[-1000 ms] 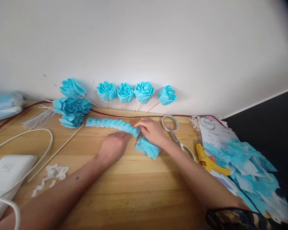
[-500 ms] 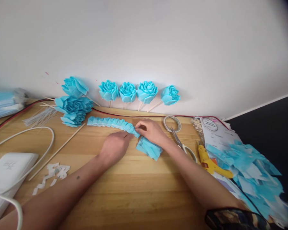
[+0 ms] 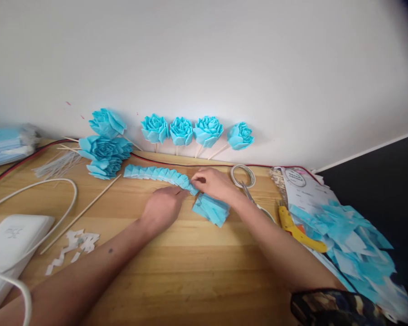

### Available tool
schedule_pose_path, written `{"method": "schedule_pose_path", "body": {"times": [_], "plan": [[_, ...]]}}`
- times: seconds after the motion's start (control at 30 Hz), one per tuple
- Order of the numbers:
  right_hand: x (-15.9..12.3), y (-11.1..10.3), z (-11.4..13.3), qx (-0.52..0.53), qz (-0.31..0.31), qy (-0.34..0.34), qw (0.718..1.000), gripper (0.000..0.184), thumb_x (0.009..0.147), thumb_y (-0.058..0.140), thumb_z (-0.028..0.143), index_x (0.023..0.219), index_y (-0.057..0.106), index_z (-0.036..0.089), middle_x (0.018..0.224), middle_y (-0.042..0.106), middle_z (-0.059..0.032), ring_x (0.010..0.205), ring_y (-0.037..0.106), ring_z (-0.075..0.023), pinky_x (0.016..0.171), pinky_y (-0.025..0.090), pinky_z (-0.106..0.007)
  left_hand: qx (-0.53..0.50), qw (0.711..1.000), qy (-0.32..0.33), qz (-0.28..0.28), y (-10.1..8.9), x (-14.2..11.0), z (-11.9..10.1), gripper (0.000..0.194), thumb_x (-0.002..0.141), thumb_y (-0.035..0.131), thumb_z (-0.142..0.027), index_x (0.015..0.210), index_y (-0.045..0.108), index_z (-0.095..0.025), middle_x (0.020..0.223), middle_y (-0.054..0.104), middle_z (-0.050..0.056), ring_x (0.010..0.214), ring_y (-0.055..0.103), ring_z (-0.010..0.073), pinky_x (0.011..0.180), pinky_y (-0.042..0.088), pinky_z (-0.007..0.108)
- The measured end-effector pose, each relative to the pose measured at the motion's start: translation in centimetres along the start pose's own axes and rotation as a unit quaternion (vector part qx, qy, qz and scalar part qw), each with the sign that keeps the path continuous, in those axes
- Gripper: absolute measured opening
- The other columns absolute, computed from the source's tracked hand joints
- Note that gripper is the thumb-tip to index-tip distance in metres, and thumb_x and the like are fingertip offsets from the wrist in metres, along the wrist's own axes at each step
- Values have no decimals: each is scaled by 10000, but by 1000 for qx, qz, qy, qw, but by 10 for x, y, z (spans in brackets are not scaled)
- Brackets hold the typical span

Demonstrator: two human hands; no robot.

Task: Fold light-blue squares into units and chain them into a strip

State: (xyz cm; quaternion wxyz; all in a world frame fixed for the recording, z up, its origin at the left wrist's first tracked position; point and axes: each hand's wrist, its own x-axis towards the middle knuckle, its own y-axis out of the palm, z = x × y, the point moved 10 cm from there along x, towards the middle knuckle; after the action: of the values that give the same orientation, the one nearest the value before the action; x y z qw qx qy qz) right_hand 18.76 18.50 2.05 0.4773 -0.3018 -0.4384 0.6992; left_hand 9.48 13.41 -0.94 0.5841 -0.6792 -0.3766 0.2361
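A curved strip of overlapping folded blue fabric petals [image 3: 151,173] lies on the wooden table. At its right end, the fingers of my left hand [image 3: 161,209] are closed on the lower edge. My right hand [image 3: 213,184] pinches the tip of the same end from the other side, thumb and forefinger together. The exact fingertip contact is partly hidden. Just below my right wrist lies a small pile of loose blue fabric pieces [image 3: 211,209].
Several blue fabric flowers [image 3: 208,131] on sticks lean at the wall. A tape roll [image 3: 243,175], scissors [image 3: 249,194], yellow glue gun [image 3: 297,233] and blue scrap heap [image 3: 353,240] are right. Left are a wooden stick [image 3: 81,213], paper scraps [image 3: 70,249] and a white power bank [image 3: 18,240].
Both hands stay at the right end of the strip with almost no movement. The view has shifted very slightly.
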Motion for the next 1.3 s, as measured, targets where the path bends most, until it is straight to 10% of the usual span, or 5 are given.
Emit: {"method": "schedule_pose_path", "body": {"times": [0.27, 0.8, 1.07, 1.3], "plan": [[-12, -7, 22, 20, -53, -131, 990, 396, 760, 436, -3, 984, 689, 203, 1112, 642, -59, 1044, 564, -192, 938, 405, -343, 7, 1000, 1, -3, -2, 0, -2, 264, 853, 468, -125, 1041, 642, -190, 901, 685, 70, 813, 638, 222, 652, 465, 292], [1, 20, 28, -69, -22, -94, 993, 364, 732, 447, -17, 895, 684, 205, 1087, 632, -70, 1033, 512, -230, 860, 396, -377, 6, 1000, 10, -12, -2, 0, -2, 220, 843, 456, -113, 958, 634, -169, 854, 673, 68, 782, 630, 208, 658, 467, 287], [-9, -45, -14, 167, -164, -31, 972, 362, 704, 349, 25, 897, 612, 183, 995, 637, -53, 968, 582, -176, 885, 438, -327, -2, 1000, 7, -12, -1, -2, -1, 338, 855, 445, -112, 1140, 617, -170, 949, 684, 92, 857, 634, 220, 708, 473, 296], [-43, -34, -16, 122, -135, -11, 983, 406, 748, 369, 24, 977, 650, 207, 1025, 681, -32, 972, 600, -173, 877, 444, -325, 8, 1000, 0, -7, 0, -3, 0, 356, 865, 430, -122, 1160, 615, -198, 953, 684, 82, 855, 632, 211, 696, 466, 279]]}}
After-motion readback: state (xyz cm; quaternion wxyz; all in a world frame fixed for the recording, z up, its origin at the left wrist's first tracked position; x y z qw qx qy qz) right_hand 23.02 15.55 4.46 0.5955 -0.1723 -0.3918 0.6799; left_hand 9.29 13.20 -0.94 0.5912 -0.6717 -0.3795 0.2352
